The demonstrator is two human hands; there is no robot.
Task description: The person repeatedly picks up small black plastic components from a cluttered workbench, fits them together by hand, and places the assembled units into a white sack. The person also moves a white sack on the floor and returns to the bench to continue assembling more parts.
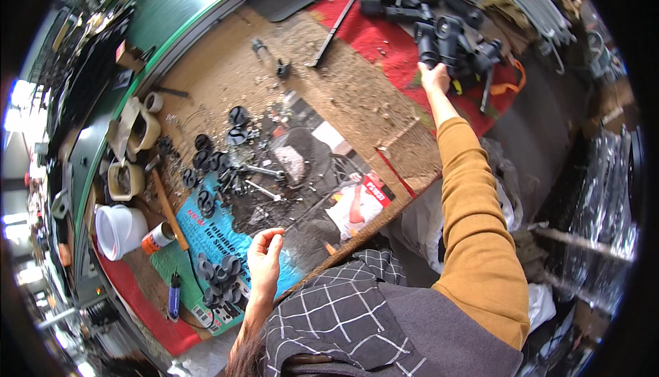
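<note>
Reaching appeared the current step; the right hand (pixel 434 77) met a black tube (pixel 426 42) in the heap (pixel 449 33) at the surface's (pixel 391 112) far right corner, its closure indeterminable; the left hand (pixel 263 259), half-open above the near edge, showed no object; withdrawal seemingly required firm grasp.

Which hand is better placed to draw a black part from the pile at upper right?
Likely the right hand: its arm stretches out to the pile of black parts, and it seems to touch one. The left hand is far off, over by the blue printed sheet.
</note>
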